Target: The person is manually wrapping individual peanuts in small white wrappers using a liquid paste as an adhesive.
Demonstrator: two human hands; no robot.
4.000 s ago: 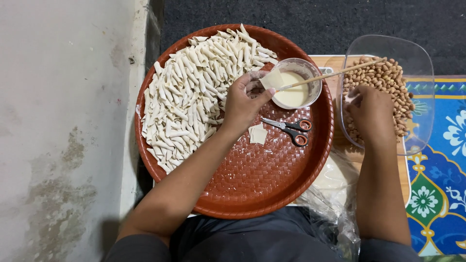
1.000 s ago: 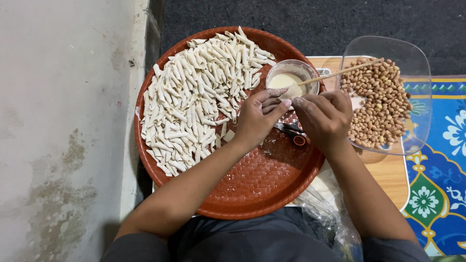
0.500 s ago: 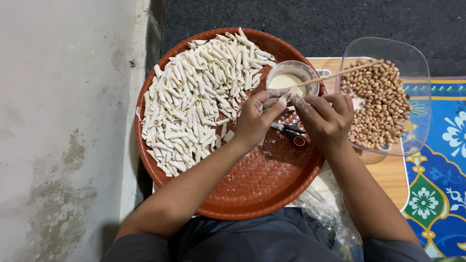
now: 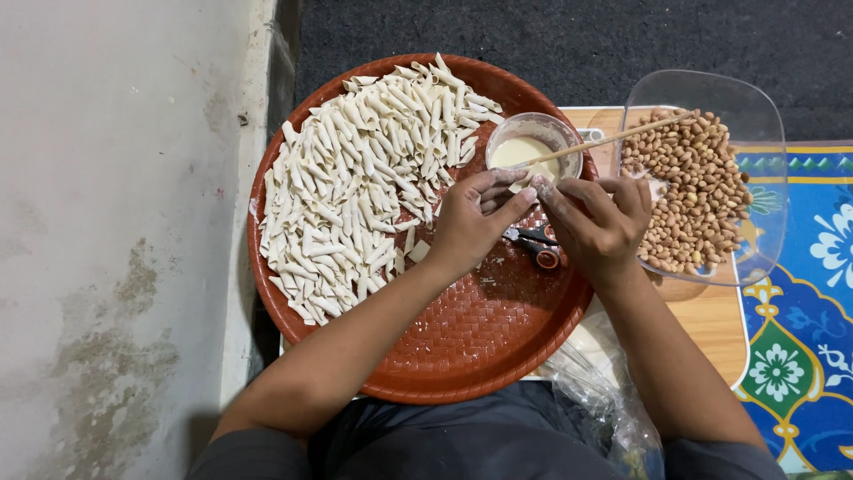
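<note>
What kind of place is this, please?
Probably a home floor used for hand-making snacks: a round woven tray piled with small dough rolls, a clear bowl of peanuts, and a patterned blue mat beside a bare concrete wall.

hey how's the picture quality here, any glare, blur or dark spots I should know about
Head view: lighting is soft and even, most of it sharp. The clear container of peanuts shows only faint sheen on its rim. The dark mat at the top loses detail. Soft shadows fall on the woven tray beneath the left hand and right hand. The plastic bag at the bottom looks slightly soft.
</note>
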